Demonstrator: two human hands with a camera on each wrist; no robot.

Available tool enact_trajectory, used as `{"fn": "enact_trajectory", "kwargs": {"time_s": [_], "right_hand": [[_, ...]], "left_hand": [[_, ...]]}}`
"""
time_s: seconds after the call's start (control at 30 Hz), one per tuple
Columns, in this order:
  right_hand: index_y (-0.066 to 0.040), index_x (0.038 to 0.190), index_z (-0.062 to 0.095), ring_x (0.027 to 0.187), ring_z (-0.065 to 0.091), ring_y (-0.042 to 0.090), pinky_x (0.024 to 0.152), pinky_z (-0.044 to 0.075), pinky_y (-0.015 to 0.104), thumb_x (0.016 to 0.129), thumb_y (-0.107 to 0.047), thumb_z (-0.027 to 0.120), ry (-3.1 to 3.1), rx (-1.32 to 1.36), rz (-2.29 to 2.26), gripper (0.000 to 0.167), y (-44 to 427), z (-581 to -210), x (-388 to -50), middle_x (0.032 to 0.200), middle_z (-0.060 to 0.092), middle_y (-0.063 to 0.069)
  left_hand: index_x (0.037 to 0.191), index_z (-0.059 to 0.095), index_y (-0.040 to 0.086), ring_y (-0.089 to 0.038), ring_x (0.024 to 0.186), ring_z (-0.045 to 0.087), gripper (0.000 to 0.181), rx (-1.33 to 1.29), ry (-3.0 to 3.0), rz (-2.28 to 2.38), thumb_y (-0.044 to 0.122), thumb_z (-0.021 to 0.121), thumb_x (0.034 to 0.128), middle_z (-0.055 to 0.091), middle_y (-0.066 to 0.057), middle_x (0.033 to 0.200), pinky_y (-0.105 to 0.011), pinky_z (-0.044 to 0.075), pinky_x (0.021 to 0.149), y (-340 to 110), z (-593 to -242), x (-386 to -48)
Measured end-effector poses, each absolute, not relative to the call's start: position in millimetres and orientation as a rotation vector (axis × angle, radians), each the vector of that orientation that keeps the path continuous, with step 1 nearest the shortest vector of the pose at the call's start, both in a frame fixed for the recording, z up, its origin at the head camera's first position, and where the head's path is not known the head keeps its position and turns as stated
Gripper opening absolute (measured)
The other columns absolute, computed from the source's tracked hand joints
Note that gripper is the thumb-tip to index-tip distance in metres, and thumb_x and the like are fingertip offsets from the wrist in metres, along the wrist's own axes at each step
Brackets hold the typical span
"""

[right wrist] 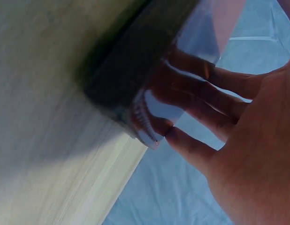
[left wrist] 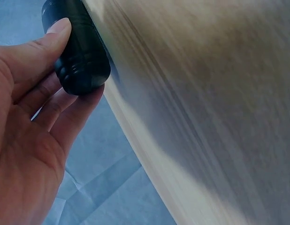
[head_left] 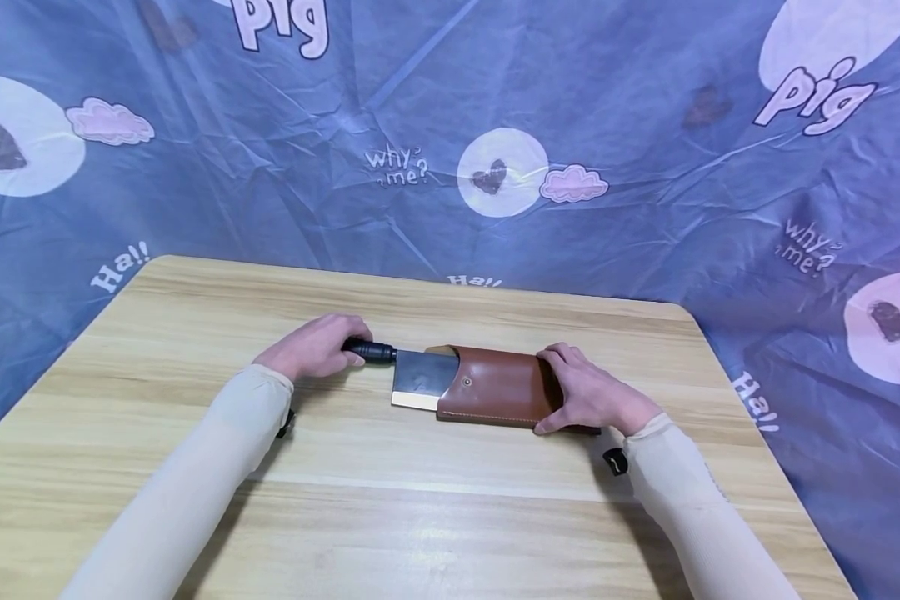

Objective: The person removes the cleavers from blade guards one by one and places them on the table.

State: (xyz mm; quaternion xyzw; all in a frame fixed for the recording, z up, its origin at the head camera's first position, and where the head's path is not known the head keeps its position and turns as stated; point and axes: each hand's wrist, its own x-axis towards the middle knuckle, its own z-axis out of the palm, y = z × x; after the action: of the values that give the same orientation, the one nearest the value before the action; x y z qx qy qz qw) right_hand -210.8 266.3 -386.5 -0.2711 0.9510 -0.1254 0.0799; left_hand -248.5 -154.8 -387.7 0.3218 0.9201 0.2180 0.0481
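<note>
A cleaver (head_left: 422, 377) lies on the table with its wide blade partly inside a brown leather sheath (head_left: 498, 385). The blade's bright cutting edge faces the near side. My left hand (head_left: 318, 343) grips the black handle (left wrist: 81, 51) between thumb and fingers, and the handle's rounded end shows in the left wrist view. Across the sheath's right end spans my right hand (head_left: 588, 392), thumb at the near edge and fingers at the far edge. In the right wrist view its fingertips touch the glossy sheath (right wrist: 156, 105). The part of the blade within the sheath is hidden.
Under everything is a light wood-grain table (head_left: 390, 517). Behind and beside it hangs a blue printed cloth (head_left: 420, 92) with clouds, hearts and lettering. A metal snap (head_left: 467, 382) sits near the sheath's mouth.
</note>
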Motion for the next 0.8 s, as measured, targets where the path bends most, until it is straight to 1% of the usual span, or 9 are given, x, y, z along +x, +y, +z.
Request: {"fn": "enact_trajectory", "kwargs": {"time_s": [0.23,0.47,0.8], "right_hand": [[0.004,0.141,0.04,0.122,0.042,0.033,0.099,0.042,0.05,0.056,-0.052,0.091,2.851,-0.811,-0.381,0.114,267.1,-386.7,-209.8,0.135,0.041,0.015],[0.005,0.141,0.04,0.123,0.041,0.032,0.099,0.043,0.05,0.057,-0.052,0.091,2.86,-0.793,-0.378,0.113,269.6,-386.3,-209.6,0.136,0.041,0.015],[0.004,0.141,0.04,0.123,0.04,0.032,0.099,0.043,0.05,0.057,-0.053,0.09,2.854,-0.793,-0.391,0.113,271.6,-385.8,-210.1,0.136,0.041,0.015]], "left_hand": [[0.11,0.068,0.003,-0.026,0.095,0.061,0.026,0.989,2.808,0.658,0.008,0.073,0.0855,0.066,-0.007,0.104,-0.046,0.048,0.09,-155.0,-388.3,-249.1],[0.112,0.067,0.003,-0.028,0.098,0.061,0.028,0.935,2.819,0.661,0.008,0.073,0.0856,0.066,-0.009,0.107,-0.048,0.047,0.093,-158.9,-386.9,-249.1],[0.11,0.068,0.002,-0.028,0.095,0.061,0.027,0.957,2.822,0.674,0.007,0.074,0.0845,0.066,-0.008,0.104,-0.047,0.048,0.091,-160.8,-385.9,-249.5]]}}
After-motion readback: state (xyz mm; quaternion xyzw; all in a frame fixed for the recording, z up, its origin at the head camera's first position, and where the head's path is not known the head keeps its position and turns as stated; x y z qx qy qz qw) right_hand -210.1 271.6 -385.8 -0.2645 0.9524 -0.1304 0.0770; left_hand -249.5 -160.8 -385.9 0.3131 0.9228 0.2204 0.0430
